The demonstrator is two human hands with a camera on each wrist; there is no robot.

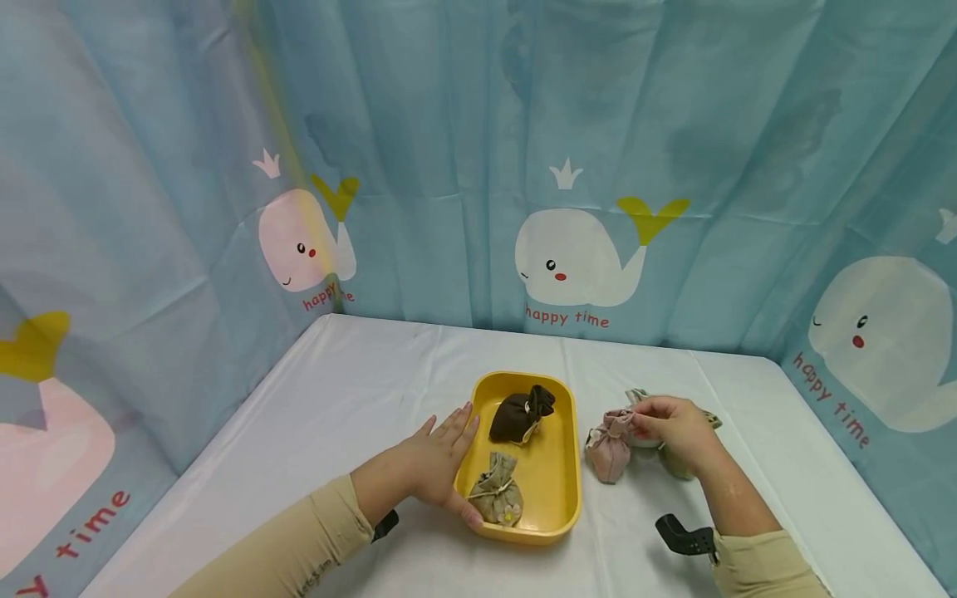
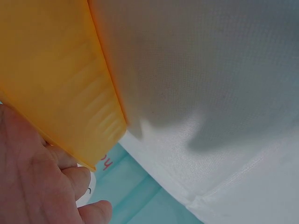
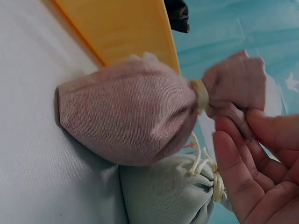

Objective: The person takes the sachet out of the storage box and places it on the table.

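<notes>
In the head view my right hand (image 1: 679, 430) pinches the gathered neck of a pink cloth pouch (image 1: 609, 458), right of the yellow tray (image 1: 552, 490). Thumb and fingertips hold its ruffled top in the right wrist view, with the pouch's base (image 3: 88, 112) at the white cloth. My left hand (image 1: 428, 467) rests along the tray's left rim with fingers straight and spread, thumb at the near corner. Inside the tray sit a dark brown pouch (image 1: 512, 418) at the back and a beige drawstring pouch (image 1: 497, 497) at the front.
A grey-green drawstring pouch (image 3: 163, 189) stands beside the pink one. Beyond my right hand an olive-beige pouch (image 1: 676, 465) is partly hidden. A white cloth (image 1: 359, 374) covers the table, and a blue whale-print curtain (image 1: 434, 249) hangs behind it.
</notes>
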